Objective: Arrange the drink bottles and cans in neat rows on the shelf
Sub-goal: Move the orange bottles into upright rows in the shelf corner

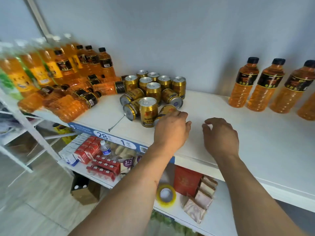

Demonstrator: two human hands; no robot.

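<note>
Nearest the camera, the person's right hand hovered over the bare front of the shelf, fingers loosely curled and slightly apart, holding nothing. Just left of it, the left hand lay over a tipped gold can at the near edge of the can cluster. Its fingers were together and bent over the can's side, though whether they actually gripped it could not be told, since the hand hid the contact.

Within that cluster, several cans lay on their sides toward its front, while the rest stood upright toward its back, near the wall. Such a can was probably rigid, smooth and a little slippery — a lying one would likely roll if nudged, so a grasp round the middle of the barrel seemed safest.

Left of the cluster, orange bottles lay heaped on their sides, with more standing behind them. Far right of the cluster, upright bottles stood in a row by the wall — thin plastic, probably heavier, best taken round the labelled waist.
</note>
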